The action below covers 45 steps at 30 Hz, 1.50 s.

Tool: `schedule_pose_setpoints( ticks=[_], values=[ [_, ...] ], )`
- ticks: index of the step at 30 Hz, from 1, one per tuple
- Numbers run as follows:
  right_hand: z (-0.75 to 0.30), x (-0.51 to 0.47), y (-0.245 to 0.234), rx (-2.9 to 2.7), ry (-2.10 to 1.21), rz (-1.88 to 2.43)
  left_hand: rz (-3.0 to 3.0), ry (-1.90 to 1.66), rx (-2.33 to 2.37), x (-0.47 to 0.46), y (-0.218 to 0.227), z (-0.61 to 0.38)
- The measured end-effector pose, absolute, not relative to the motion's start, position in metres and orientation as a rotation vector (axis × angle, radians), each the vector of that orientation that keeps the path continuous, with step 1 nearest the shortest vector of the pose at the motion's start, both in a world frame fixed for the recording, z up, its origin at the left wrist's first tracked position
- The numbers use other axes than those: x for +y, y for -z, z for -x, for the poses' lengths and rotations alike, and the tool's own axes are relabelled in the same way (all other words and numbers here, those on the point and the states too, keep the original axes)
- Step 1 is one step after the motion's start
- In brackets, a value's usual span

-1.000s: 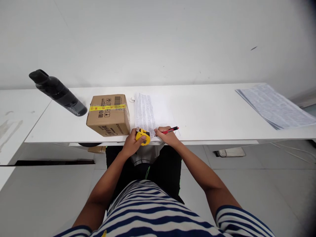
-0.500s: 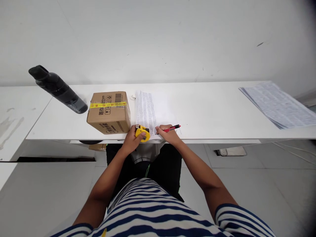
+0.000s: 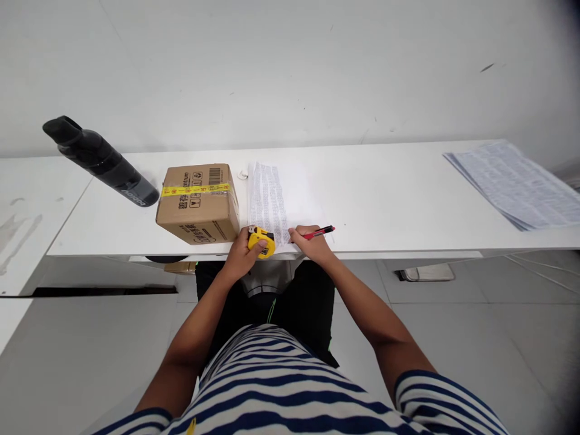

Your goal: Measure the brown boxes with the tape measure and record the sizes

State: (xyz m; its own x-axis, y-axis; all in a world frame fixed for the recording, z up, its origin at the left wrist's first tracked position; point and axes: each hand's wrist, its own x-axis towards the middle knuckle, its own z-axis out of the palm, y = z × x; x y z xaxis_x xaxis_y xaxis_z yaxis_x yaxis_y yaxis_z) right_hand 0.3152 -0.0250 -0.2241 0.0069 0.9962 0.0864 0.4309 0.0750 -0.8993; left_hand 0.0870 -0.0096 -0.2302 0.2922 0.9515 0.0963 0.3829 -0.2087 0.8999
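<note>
My left hand (image 3: 242, 257) is closed round a yellow tape measure (image 3: 261, 241) at the near edge of the white table (image 3: 385, 205). My right hand (image 3: 312, 246) grips a red pen (image 3: 318, 232), its tip resting on a printed sheet of paper (image 3: 270, 202) that lies between my hands. Just left of the tape measure stands a sealed cardboard box (image 3: 198, 202) with yellow tape across its top.
A black handheld vacuum (image 3: 97, 161) lies at the table's back left. A stack of printed papers (image 3: 519, 184) sits at the far right end. A white wall runs behind the table. A second white surface (image 3: 27, 211) adjoins on the left.
Both hands keep their hold and stay in place. The view has shifted slightly, so the table's things sit a little higher in the picture.
</note>
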Motion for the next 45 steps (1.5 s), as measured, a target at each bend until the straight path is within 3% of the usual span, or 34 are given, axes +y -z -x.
schedule_pose_setpoints(
  ticks=[30, 39, 45],
  values=[
    [-0.318, -0.023, 0.237, -1.464, -0.872, 1.527, -1.729, -0.845, 1.234, -0.01, 0.227, -0.085],
    [-0.3, 0.004, 0.236, -1.2, -0.322, 1.639, -1.789, -0.899, 1.26, -0.015, 0.227, -0.08],
    [-0.262, -0.053, 0.229, -1.135, -0.579, 1.466, -1.638, -1.257, 1.286, -0.064, 0.243, -0.087]
  ],
)
